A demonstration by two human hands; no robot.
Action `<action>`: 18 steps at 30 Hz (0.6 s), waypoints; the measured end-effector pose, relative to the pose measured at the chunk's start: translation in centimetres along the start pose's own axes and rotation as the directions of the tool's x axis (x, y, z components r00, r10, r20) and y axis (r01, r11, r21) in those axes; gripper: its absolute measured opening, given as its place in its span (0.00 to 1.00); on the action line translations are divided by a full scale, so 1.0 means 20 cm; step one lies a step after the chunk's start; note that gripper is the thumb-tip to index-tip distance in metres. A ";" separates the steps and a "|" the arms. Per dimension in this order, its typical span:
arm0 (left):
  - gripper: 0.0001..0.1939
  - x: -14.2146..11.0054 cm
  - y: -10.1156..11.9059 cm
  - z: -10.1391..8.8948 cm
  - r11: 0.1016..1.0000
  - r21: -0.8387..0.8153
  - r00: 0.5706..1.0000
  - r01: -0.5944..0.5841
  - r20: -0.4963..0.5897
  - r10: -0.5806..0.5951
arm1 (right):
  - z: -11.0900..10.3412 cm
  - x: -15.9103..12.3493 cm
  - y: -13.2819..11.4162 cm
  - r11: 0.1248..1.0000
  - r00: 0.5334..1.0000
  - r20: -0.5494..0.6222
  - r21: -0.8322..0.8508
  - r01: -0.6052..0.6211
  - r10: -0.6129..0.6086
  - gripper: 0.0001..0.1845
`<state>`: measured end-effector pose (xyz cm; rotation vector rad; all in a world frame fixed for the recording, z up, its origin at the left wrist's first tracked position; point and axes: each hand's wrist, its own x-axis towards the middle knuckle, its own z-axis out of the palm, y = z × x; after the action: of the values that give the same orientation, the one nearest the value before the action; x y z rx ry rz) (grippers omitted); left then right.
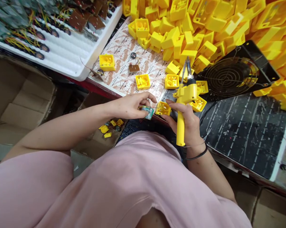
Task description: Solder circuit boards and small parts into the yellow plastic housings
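My left hand (139, 104) is closed on a small green circuit board (148, 113) with thin wires running from it. Just right of it, a yellow plastic housing (163, 108) sits at the table's front edge, its open side facing up. My right hand (189, 118) grips a yellow soldering gun (181, 125), whose metal tip points up and away from me. The thumb and index fingertip of that same hand reach the housing's right side. Wires seem to run between the board and the housing, too fine to trace.
A large heap of yellow housings (176, 34) covers the back. A black fan (230, 76) stands at right. Single housings (143, 81), a brown board (133, 68) and a round part (133, 55) lie ahead. A white foam tray (69, 63) holds wired boards at left.
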<state>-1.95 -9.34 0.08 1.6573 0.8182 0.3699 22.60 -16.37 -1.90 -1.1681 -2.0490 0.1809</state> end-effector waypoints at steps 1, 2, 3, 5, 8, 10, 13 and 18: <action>0.21 0.00 0.00 0.00 1.000 0.006 1.000 -0.005 -0.005 0.005 | 0.01 0.01 -0.01 0.998 1.000 -0.004 0.054 -0.018 0.018 0.19; 0.20 0.00 0.01 0.00 1.000 0.019 1.000 -0.012 -0.004 0.012 | 0.03 0.02 -0.02 0.993 0.999 -0.011 0.105 -0.044 0.045 0.18; 0.19 0.00 0.01 0.01 0.999 0.040 1.000 -0.019 0.001 0.019 | 0.04 0.03 -0.02 0.986 0.997 -0.019 0.150 -0.075 0.079 0.18; 0.16 0.00 0.02 0.01 0.993 0.110 0.999 -0.034 0.007 0.033 | 0.07 0.04 -0.03 0.970 0.990 -0.042 0.208 -0.127 0.138 0.18; 0.12 0.00 0.04 0.03 0.962 0.262 0.994 -0.079 -0.051 0.095 | 0.07 0.06 -0.05 0.963 0.984 -0.058 0.226 -0.150 0.167 0.18; 0.11 0.01 0.04 0.05 0.920 0.365 0.971 -0.143 -0.127 0.202 | 0.06 0.08 -0.07 0.963 0.983 -0.064 0.224 -0.151 0.170 0.18; 0.09 0.03 0.03 0.08 0.890 0.402 0.930 -0.215 -0.194 0.312 | 0.05 0.08 -0.08 0.962 0.979 -0.104 0.230 -0.145 0.173 0.19; 0.12 0.06 0.03 0.09 0.925 0.345 0.935 -0.160 -0.246 0.254 | 0.05 0.06 -0.06 0.971 0.969 -0.158 0.173 -0.164 0.191 0.15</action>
<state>0.22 -9.89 -0.11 2.0353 0.9558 0.6685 20.77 -15.82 -1.41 -1.2232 -1.7447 0.3126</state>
